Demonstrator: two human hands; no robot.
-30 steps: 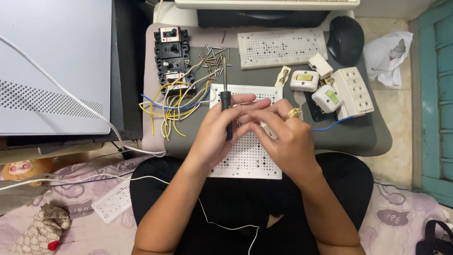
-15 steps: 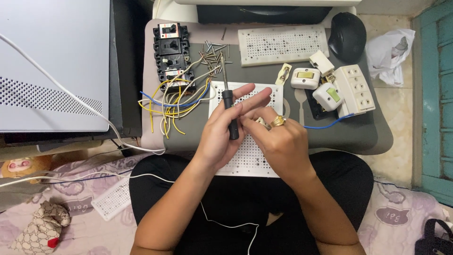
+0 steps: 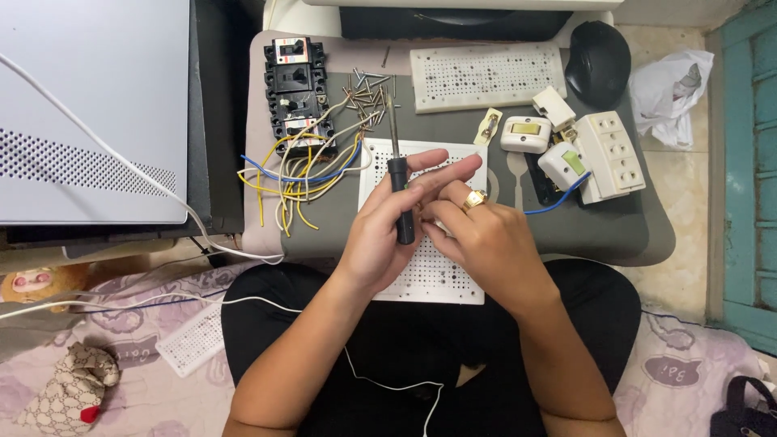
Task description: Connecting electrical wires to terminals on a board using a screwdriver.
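Seen from above, the left hand (image 3: 380,235) grips a black-handled screwdriver (image 3: 397,174) upright over a white perforated board (image 3: 433,275) on the lap. The right hand (image 3: 477,239) pinches something small I cannot make out. Wires (image 3: 299,174), screws (image 3: 364,89) and switches (image 3: 526,133) lie loose, unmounted.

Screwdriver (image 3: 399,190) above board (image 3: 429,275); wires (image 3: 299,174) left

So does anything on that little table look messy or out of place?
Somewhat: loose screws lie scattered beside the black breakers, and a tangle of yellow, blue and white wires spills over the table's left edge. Nothing looks broken.
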